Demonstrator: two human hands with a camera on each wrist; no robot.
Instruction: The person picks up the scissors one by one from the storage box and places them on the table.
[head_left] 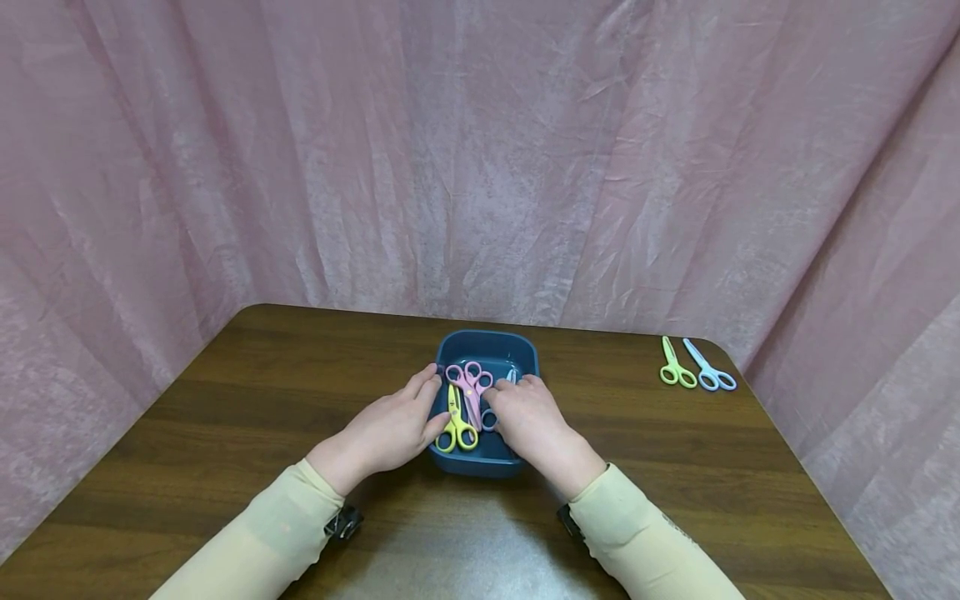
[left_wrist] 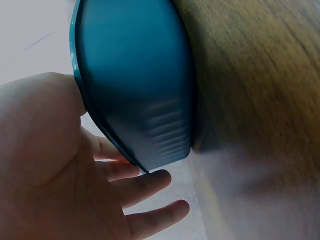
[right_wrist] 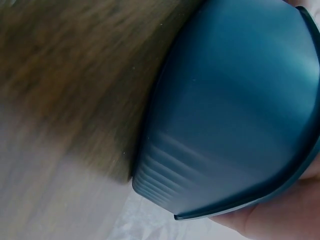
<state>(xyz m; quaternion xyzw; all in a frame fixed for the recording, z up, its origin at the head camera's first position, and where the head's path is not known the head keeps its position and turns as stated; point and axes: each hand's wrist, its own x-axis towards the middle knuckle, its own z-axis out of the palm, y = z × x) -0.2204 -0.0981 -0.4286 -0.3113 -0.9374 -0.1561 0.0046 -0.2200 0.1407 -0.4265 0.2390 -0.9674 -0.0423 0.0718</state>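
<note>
A dark blue plastic bin point(head_left: 483, 468) stands on the table with several pairs of scissors inside. Yellow scissors point(head_left: 457, 429) lie at its left, pink scissors point(head_left: 470, 392) beside them. My left hand point(head_left: 393, 425) rests at the bin's left side, thumb over the rim point(left_wrist: 92, 112) and fingers fairly straight along the outside. Over the right rim, my right hand point(head_left: 531, 421) reaches in with its fingers bent down. Blue scissors point(head_left: 489, 419) lie partly under it, a handle loop showing; whether the fingertips pinch them is hidden. The right wrist view shows mostly the bin's outer wall point(right_wrist: 235, 100).
Green scissors point(head_left: 677, 367) and light blue scissors point(head_left: 708, 368) lie side by side at the far right of the brown wooden table point(head_left: 285, 375). A pink curtain point(head_left: 480, 167) hangs behind the table's back edge and along its right side.
</note>
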